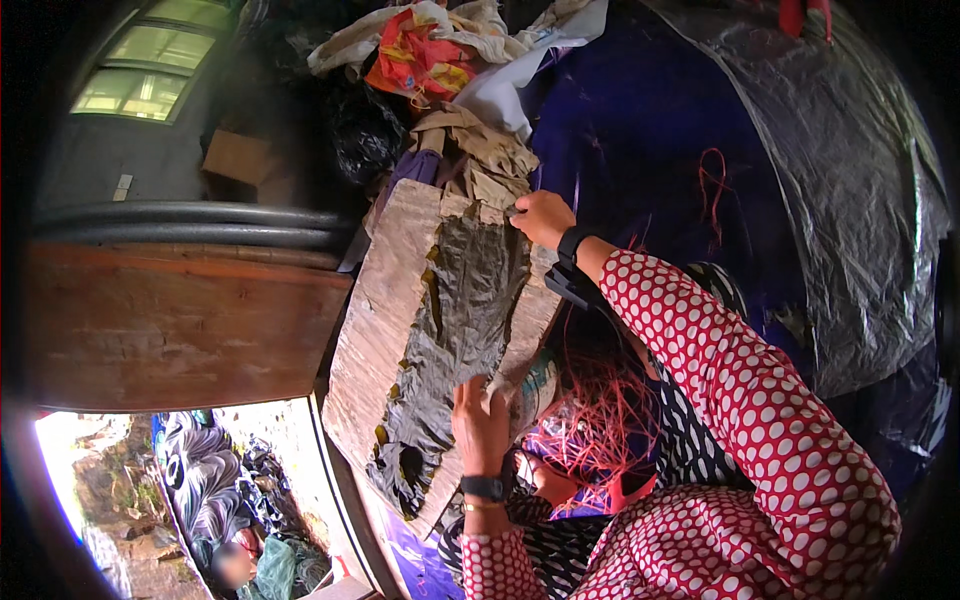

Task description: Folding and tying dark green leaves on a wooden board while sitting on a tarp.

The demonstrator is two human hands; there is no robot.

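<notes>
A long, dark, wrinkled leaf-like sheet (465, 290) with yellowish ragged edges lies lengthwise on a worn wooden board (375, 310). Its near end is crumpled, with a dark hollow in it. My left hand (480, 430) rests on the lower part of the sheet, fingers stretched forward and thumb apart. At the board's far right corner, beside the sheet's far end, my right hand (545, 218) is closed in a pinch. A small dark bit (513, 211) shows at its fingertips; what it belongs to is unclear. Both wrists wear black bands.
Brown crumpled cloth (485, 150) and a red-orange bag (420, 60) lie beyond the board. Pinkish-red strings (610, 430) are heaped right of it, near my lap. A brown wooden panel (190, 325) stands left. Dark blue sheeting (650, 140) and grey plastic (850, 170) cover the right.
</notes>
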